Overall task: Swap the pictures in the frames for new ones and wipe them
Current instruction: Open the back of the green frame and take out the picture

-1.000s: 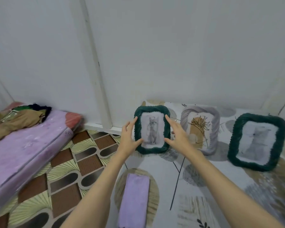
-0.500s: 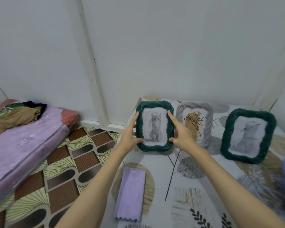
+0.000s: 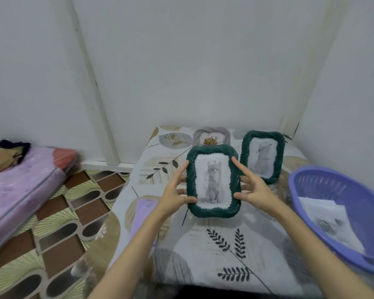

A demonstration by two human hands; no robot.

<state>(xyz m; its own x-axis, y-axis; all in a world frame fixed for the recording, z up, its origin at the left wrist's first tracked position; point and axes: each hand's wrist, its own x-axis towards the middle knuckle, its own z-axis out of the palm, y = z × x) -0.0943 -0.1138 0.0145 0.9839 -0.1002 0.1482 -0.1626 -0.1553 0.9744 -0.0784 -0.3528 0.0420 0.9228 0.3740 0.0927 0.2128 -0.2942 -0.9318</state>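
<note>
Now lifted off the bedspread [image 3: 257, 244] and drawn nearer: green frame [image 3: 213, 182] with its cat picture [image 3: 212, 184], upright, clasped by left hand [image 3: 175, 194] and right hand [image 3: 253, 188] at either side edge. Behind, grey frame [image 3: 212, 137] and second green frame [image 3: 262, 156]. Lilac cloth [image 3: 143, 214] under the left forearm; purple basket [image 3: 341, 214] with prints at right.
</note>
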